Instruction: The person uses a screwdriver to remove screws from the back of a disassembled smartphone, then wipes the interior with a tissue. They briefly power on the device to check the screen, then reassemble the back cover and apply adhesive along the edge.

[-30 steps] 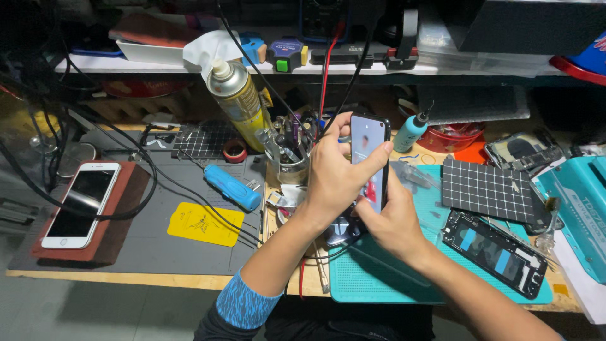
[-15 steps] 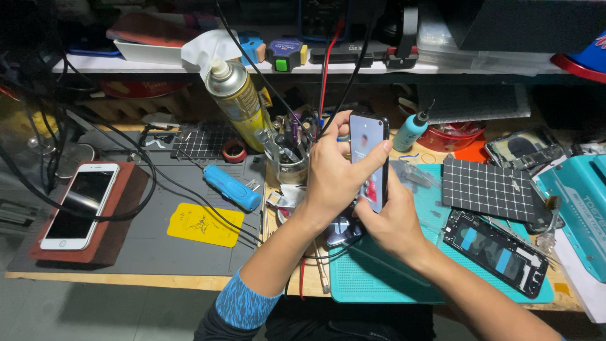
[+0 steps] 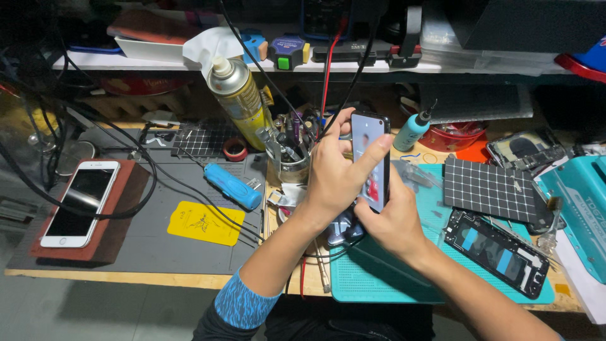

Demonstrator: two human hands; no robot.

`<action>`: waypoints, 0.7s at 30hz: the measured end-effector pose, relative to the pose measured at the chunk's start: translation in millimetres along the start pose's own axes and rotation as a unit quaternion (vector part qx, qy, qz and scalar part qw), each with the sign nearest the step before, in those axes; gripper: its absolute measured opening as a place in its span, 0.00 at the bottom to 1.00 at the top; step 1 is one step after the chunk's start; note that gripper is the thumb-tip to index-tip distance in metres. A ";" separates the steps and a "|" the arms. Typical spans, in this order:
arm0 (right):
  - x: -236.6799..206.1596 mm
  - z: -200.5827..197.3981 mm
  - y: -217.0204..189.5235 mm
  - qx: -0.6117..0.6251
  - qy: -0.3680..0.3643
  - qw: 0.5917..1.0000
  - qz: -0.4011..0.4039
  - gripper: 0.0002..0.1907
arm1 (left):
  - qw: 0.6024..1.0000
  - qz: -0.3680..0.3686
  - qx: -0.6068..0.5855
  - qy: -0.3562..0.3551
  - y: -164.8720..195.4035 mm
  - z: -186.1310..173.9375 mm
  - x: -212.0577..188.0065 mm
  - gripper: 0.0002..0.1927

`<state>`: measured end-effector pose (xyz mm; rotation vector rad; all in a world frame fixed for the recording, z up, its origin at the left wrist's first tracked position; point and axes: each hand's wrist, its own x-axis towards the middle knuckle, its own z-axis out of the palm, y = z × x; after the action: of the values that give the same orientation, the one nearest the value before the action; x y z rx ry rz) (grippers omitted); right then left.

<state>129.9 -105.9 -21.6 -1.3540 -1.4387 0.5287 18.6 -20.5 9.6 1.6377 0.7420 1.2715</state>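
A dark smartphone with a lit screen stands upright above the teal work mat, near the middle of the bench. My right hand grips it from below. My left hand wraps its left edge, with the thumb lying across the screen. A metal cup of tools stands just left of my hands. An opened phone body with its insides showing lies on the mat to the right.
A white phone rests on a red-brown block at far left. A yellow spray can, blue-handled tool, yellow sheet, teal bottle and grid pad lie around. Cables cross the grey mat.
The hands and phone have stayed almost in place. My left thumb has shifted slightly on the screen.
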 end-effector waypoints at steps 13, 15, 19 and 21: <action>-0.1 -2.2 -6.0 -0.011 0.001 1.000 -0.011 0.26 | 0.999 0.010 -0.039 -0.014 -7.0 -2.4 -0.3 0.39; 0.0 -2.0 -6.7 -0.013 -0.003 1.000 -0.008 0.27 | 0.999 0.004 -0.050 -0.011 -7.1 -1.6 -0.3 0.39; 0.2 -1.4 -6.4 -0.018 -0.004 1.000 0.008 0.27 | 0.998 0.003 -0.068 -0.012 -7.3 -1.4 0.7 0.39; 0.3 -1.0 -4.4 -0.016 -0.002 1.000 0.019 0.26 | 0.998 0.013 -0.053 -0.010 -7.1 -2.0 1.5 0.39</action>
<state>128.9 -107.2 -17.4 -1.4084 -1.4325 0.5341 17.6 -15.7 3.8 1.5758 0.6325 1.2899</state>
